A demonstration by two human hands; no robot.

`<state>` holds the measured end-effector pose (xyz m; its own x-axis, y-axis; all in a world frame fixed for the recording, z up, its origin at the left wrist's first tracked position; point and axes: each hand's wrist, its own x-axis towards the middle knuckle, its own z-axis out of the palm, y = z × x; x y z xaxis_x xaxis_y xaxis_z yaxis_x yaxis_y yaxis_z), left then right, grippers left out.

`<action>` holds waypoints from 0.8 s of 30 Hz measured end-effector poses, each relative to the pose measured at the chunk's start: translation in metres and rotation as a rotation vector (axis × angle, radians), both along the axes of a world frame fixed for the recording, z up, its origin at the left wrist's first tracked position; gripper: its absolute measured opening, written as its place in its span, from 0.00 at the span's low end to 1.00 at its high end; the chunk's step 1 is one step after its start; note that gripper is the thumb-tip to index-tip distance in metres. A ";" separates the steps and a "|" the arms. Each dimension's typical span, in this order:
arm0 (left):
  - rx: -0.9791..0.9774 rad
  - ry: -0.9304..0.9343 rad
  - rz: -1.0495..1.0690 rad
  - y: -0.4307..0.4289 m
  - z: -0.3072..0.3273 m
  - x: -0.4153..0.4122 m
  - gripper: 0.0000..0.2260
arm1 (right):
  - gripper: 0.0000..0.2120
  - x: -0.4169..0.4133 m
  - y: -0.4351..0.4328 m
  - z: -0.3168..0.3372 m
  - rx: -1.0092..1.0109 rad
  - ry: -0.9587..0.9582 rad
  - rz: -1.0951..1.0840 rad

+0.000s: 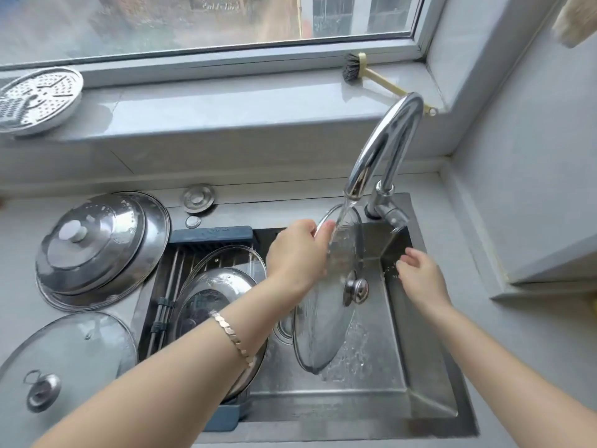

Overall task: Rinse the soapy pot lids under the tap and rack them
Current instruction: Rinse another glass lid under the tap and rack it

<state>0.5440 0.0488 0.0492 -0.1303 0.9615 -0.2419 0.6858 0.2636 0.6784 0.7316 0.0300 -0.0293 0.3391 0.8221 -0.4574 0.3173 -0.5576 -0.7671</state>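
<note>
The rinsing step is in hand. A glass lid (323, 334) is held on edge inside the sink (323, 405), its top rim directly under the tap (386, 143), and water (344, 211) is seen running down its face and splashing on the sink floor below. The lid is gripped at its upper rim by the left hand (298, 253), fingers curled over the edge; the knob (356, 291) is turned toward the right. The right hand (420, 274) is kept apart from the lid, near the sink's right wall, with fingers loosely spread and nothing held.

Two lids (219, 286) are already laid on the rack (168, 286) that spans the left part of the sink. A steel lid (97, 247) and a second glass lid (74, 347) are left on the table (19, 227) beside it; whether they are soapy cannot be told.

Next, the lid would probably need to be turned so that its other face is washed by the stream, then carried left and leaned into the rack. Care is called for: wet glass held by one rim is judged slippery, and little free room is left on the rack.
</note>
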 end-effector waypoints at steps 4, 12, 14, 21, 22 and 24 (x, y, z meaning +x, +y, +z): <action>-0.004 0.121 -0.125 -0.002 0.005 0.013 0.18 | 0.19 -0.010 0.031 0.004 0.080 0.079 -0.096; 0.083 0.199 -0.249 -0.008 0.008 0.012 0.18 | 0.26 -0.038 0.061 0.009 0.119 0.090 -0.138; 0.095 0.179 -0.244 -0.010 0.009 0.009 0.18 | 0.28 -0.038 0.058 0.011 0.093 0.089 -0.102; 0.157 0.058 -0.140 -0.024 0.023 -0.009 0.21 | 0.18 -0.049 -0.020 0.029 -0.105 -0.065 0.362; 0.172 0.047 -0.136 -0.027 0.026 -0.011 0.21 | 0.16 -0.054 -0.030 0.032 -0.111 -0.009 0.363; 0.188 0.036 -0.131 -0.033 0.032 -0.015 0.21 | 0.13 -0.062 -0.044 0.033 -0.092 0.118 0.318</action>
